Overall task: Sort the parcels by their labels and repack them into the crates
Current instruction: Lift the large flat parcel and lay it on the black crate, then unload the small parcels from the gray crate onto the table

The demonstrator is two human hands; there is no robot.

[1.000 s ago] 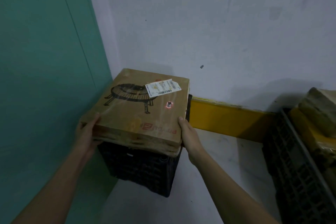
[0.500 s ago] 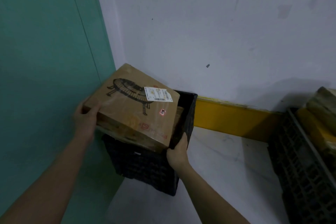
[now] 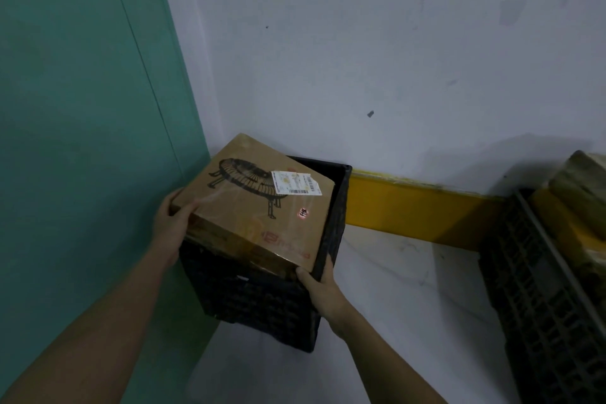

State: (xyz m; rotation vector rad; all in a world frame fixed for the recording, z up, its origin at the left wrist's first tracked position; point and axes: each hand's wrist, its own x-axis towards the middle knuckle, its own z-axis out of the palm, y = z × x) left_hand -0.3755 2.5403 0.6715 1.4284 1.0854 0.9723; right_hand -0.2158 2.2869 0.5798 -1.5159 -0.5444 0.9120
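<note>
One cardboard parcel (image 3: 262, 203), white shipping label (image 3: 296, 183) on top, tilted in mouth of black crate (image 3: 262, 298), right edge sunk inside, left edge raised over rim. My left hand (image 3: 172, 223) grips parcel's near-left corner at 9 o'clock, thumb on top. My right hand (image 3: 319, 285) holds near-right corner at 5 o'clock, at crate rim. Second black crate (image 3: 541, 289) at 3 o'clock, wrapped parcels (image 3: 587, 180) inside, count unclear.

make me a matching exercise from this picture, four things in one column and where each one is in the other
Things:
1. cardboard box
2. shipping label
3. left hand
4. right hand

Places:
A. near right corner of the black crate
B. top face of the box
C. tilted, partly in the black crate
D. near left corner of the box

Pairs: 1-C, 2-B, 3-D, 4-A
</note>
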